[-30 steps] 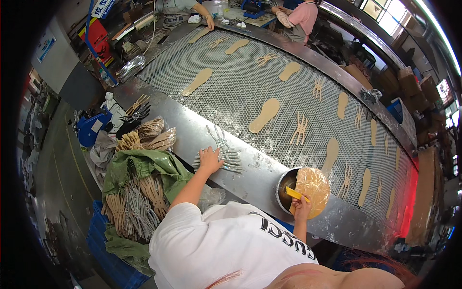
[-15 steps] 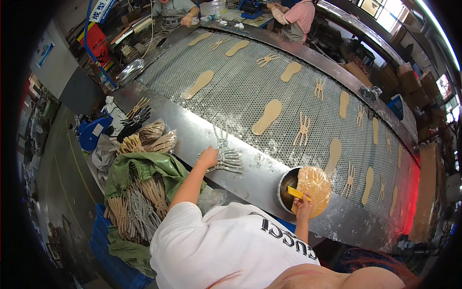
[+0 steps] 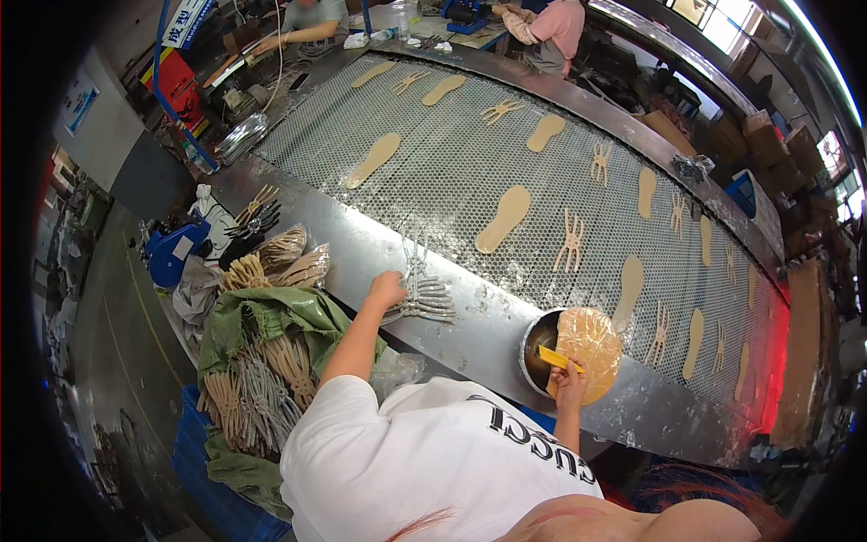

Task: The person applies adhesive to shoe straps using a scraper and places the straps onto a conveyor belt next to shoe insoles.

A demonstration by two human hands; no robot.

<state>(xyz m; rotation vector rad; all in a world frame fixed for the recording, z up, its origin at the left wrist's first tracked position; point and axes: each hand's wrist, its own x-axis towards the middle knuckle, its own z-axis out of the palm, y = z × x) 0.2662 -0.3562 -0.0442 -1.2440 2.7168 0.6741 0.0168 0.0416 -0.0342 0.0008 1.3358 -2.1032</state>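
On the steel counter point(image 3: 488, 339) beside the mesh conveyor point(image 3: 542, 163), the left hand point(image 3: 388, 289) is resting with fingers curled on pale strap pieces point(image 3: 424, 298), while the right hand point(image 3: 571, 387) is gripping a yellow brush point(image 3: 560, 359) over the metal bowl point(image 3: 539, 348).

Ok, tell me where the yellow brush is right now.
The yellow brush is in the right hand, lower right of the head view, held over the metal bowl on the conveyor's steel edge.

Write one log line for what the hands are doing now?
left hand: on clear strap pieces | right hand: holds yellow brush at metal bowl | belt: soles
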